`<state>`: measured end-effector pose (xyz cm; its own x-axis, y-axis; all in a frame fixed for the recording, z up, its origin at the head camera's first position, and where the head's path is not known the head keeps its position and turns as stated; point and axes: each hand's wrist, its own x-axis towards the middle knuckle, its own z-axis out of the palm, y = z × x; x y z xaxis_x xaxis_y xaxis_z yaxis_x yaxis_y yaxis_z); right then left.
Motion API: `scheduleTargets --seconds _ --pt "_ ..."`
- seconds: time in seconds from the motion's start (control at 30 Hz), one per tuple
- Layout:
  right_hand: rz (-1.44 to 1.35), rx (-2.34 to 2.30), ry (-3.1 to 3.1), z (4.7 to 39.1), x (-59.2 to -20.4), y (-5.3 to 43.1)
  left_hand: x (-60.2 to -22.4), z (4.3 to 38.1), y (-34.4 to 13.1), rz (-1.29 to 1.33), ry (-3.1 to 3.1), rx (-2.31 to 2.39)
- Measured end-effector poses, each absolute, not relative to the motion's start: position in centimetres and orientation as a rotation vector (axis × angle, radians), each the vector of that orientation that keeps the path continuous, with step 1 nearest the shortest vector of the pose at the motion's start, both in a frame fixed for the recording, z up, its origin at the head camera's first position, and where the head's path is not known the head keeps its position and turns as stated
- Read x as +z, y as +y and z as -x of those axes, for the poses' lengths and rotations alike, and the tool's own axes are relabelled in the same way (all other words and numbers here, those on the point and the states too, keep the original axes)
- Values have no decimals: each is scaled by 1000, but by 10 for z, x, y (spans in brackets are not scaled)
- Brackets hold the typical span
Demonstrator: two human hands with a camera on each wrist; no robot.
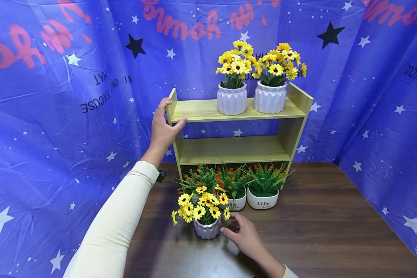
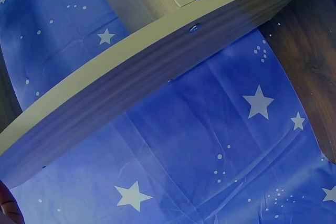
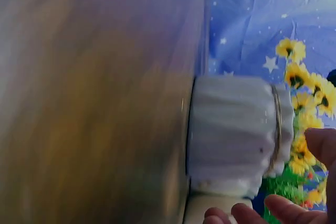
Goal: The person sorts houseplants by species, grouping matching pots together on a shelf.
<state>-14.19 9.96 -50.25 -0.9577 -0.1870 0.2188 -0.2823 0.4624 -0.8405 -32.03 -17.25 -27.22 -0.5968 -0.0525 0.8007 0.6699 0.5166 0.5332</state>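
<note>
Head view: over there, the right hand [image 1: 246,236], fingers spread, reaches just beside the yellow-flowered pot [image 1: 207,231] on the worktop [image 1: 333,231]; the left hand [image 1: 162,129] grips the wooden shelf [image 1: 234,149] by its left side.

On the left, far and right sides, you have a blue fabric curtain [image 1: 378,116] printed with white stars, a few black stars, dark lettering and pinkish-red script. Before you spreads a dark brown wood-grain table [image 1: 337,216]. Toward its far side you can see rounded white planters [image 1: 263,202] lettered "Life", holding grassy green plants with small red flowers [image 1: 267,175]. Higher up, right of centre, two fluted white pots [image 1: 231,101] of yellow flowers [image 1: 238,66] stand just beside each other.
</note>
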Motion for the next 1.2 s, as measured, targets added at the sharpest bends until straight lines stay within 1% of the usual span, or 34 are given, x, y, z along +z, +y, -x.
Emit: scheduleTargets --seconds 0.23,0.43,0.73,1.2 --pt "-532 1532 -2639 141 -507 83 -271 321 -172 503 -1947 -1134" --pt "-541 1653 -2624 142 -507 73 -268 319 -174 491 -1950 -1118" --pt "-596 1633 -2627 144 -514 60 -273 318 -174 484 -1972 -1127" --pt "-544 1688 -2627 157 -516 41 -271 319 -171 495 -1962 -1132"
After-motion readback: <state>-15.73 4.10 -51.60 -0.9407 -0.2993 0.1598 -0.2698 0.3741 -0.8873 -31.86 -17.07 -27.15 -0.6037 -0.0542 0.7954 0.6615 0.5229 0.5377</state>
